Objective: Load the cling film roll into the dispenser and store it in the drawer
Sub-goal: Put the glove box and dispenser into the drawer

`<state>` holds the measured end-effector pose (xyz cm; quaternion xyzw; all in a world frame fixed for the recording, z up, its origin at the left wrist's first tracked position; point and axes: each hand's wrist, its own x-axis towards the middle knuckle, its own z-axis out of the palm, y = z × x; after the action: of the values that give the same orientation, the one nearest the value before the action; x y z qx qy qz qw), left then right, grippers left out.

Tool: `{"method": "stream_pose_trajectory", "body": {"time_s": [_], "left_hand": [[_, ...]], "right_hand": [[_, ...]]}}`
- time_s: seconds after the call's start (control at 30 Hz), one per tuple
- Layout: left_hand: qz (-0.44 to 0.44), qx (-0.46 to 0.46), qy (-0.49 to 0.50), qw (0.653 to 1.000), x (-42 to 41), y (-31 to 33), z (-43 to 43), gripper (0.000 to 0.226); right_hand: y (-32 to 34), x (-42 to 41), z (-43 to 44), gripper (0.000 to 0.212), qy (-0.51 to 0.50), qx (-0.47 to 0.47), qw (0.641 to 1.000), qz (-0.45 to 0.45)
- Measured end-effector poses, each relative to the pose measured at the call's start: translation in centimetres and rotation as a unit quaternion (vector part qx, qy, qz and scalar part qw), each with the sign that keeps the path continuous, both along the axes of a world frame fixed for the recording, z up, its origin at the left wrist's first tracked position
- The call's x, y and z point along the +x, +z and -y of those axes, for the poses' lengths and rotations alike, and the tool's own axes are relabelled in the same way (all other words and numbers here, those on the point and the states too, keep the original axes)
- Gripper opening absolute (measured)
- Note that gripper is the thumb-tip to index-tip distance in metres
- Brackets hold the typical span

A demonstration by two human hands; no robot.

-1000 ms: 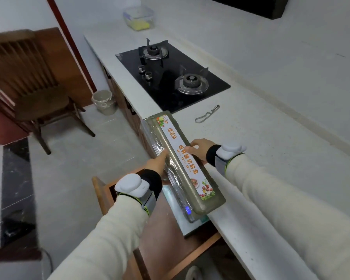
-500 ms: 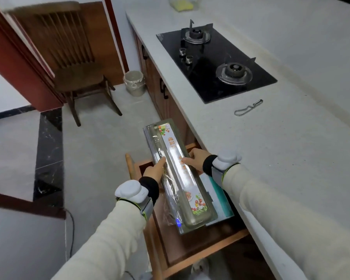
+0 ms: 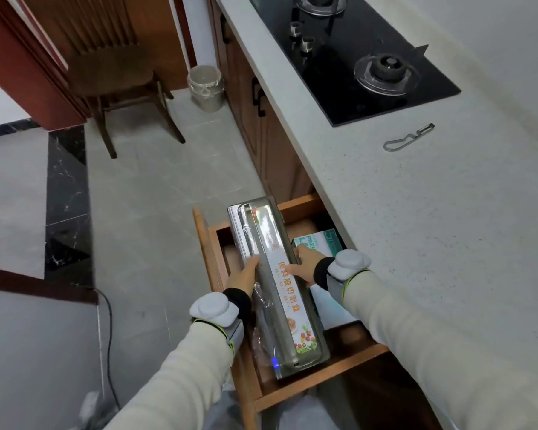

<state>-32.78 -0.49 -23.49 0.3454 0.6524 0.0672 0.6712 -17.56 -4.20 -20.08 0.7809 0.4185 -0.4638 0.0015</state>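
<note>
The dispenser is a long see-through case with a picture strip on its lid. It is in the open drawer, its far end pointing to 11 o'clock and its near end to 5 o'clock. I cannot tell if it rests on the drawer's bottom. Some crinkly cling film hangs out along its 9 o'clock side. A small blue light shines at its near end.

My left grip holds the dispenser's 9 o'clock side, thumb on top, the other fingers hidden. My right grip holds the 3 o'clock side, fingers curled round the edge. Both are about halfway along it.

Inside the drawer, at 3 o'clock of the dispenser, lies a white and green box, just beside my right grip. The table runs above the drawer. On it, at 1 o'clock, lie a thin metal tool and, farther off, a black stove with 2 burners. On the floor at 11 o'clock stand a bin and a wooden chair. A black cable runs at 8 o'clock.
</note>
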Motion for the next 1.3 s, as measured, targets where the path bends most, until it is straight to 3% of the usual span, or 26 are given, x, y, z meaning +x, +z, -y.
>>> {"method": "stream_pose_trajectory", "body": {"time_s": [0.2,0.63,0.97,1.3], "left_hand": [[-0.041,0.014,-0.014,0.999,-0.5,-1.6,0.5,0.073],[-0.025,-0.025,-0.023,0.999,-0.1,-2.0,1.7,0.082],[-0.032,-0.029,-0.031,0.999,0.0,-3.7,1.6,0.081],[-0.093,-0.076,-0.021,0.993,0.5,-7.1,1.0,0.081]], "right_hand": [[-1.9,-0.3,0.6,0.073,-0.012,-0.010,0.999,-0.035],[-2.4,0.6,1.5,0.058,-0.014,-0.040,0.998,-0.035],[-5.1,0.5,1.6,0.056,-0.078,-0.062,0.992,-0.081],[-9.4,-0.2,0.1,0.070,-0.048,-0.087,0.992,-0.083]]}}
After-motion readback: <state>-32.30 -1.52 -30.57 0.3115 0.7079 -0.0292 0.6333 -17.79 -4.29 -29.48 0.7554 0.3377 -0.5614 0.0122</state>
